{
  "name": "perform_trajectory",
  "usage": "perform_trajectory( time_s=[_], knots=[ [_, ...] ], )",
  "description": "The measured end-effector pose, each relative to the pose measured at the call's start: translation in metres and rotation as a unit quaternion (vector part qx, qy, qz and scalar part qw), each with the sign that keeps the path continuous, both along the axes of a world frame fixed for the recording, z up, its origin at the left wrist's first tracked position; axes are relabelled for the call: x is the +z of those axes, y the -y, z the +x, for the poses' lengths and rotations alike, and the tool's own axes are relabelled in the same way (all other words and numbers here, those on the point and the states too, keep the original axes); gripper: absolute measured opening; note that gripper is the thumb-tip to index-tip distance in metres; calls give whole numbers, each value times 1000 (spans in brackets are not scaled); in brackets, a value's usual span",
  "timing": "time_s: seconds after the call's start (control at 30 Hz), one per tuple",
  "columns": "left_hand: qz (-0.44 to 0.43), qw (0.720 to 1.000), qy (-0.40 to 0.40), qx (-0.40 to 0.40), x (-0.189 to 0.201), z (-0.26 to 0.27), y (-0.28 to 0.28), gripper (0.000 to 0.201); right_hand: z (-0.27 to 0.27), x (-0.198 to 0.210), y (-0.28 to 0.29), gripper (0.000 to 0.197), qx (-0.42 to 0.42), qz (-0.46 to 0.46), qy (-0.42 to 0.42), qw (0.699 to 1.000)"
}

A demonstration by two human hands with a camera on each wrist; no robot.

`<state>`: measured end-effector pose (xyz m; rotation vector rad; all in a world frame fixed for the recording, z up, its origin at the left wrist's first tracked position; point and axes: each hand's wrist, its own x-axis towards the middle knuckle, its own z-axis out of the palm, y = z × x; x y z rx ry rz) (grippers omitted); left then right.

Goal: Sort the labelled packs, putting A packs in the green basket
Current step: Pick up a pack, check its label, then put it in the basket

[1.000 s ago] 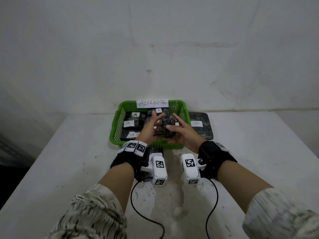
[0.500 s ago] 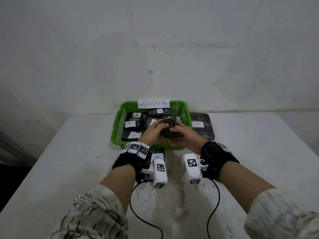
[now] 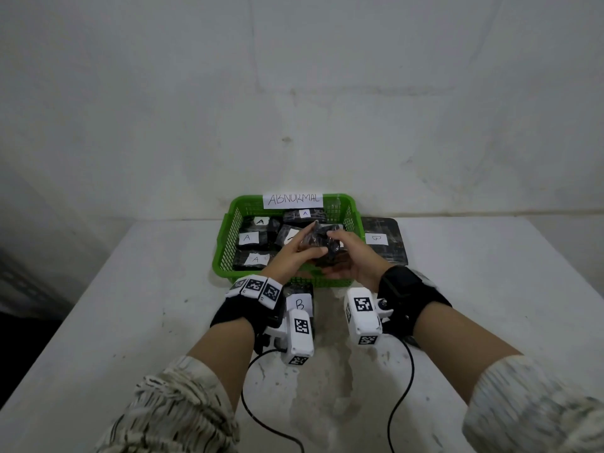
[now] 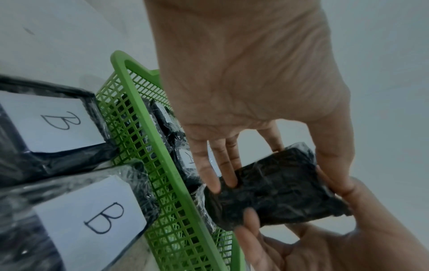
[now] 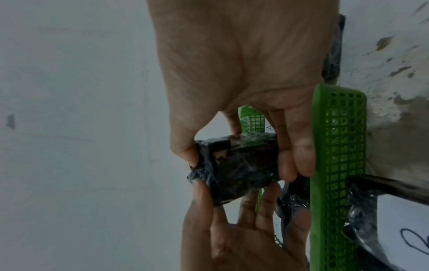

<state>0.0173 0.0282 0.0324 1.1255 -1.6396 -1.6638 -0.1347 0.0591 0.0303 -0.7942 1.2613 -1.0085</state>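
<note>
Both hands share one dark wrapped pack [image 3: 322, 248] above the green basket [image 3: 225, 246], probably turning it to find its label. The left hand [image 3: 291, 256] and right hand [image 3: 351, 256] each have a grip pinching it at opposite ends. The basket sits by the bench's [image 3: 130, 305] far edge, nearly full; B packs [image 3: 299, 302] lie outside its near and right walls.

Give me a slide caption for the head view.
Both hands hold a pack over the green basket.
</note>
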Motion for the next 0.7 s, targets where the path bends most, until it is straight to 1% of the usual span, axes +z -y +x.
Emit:
perform_trajectory(
  time_s=[0.1, 0.2, 0.3, 0.37, 0.4, 0.47, 0.5, 0.57, 0.63, 0.7],
  knots=[
    [-40, 999, 14, -13, -3, 0, -2, 73, 1, 3, -2, 49, 13, 25, -38, 999],
    [-59, 997, 33, -26, -8, 2, 0, 84, -1, 7, -6, 55, 29, 53, -39, 997],
    [-48, 998, 14, -29, -14, 3, 4, 87, -1, 11, -9, 68, 57, 46, -36, 997],
    [-50, 999, 9, -12, -14, 4, 5, 86, -4, 10, -9, 77, 82, 42, -44, 995],
    [-49, 999, 2, 1, -13, 4, 6, 83, -5, 9, -9, 78, 88, 43, -57, 994],
    [-29, 998, -26, 53, -12, 4, 8, 73, -5, 6, -9, 72, 86, 36, -95, 991],
    [-12, 996, -42, 79, -12, 4, 9, 69, -5, 4, -9, 64, 74, 21, -119, 990],
    [39, 992, -68, 98, -10, 4, 9, 62, -5, 1, -7, 52, 43, -32, -142, 988],
    [82, 990, -76, 88, -10, 3, 8, 55, -2, -1, -6, 52, 50, -74, -110, 990],
    [105, 988, -74, 86, -12, 3, 11, 49, 0, -3, -5, 49, 68, -83, -56, 993]
  ],
)
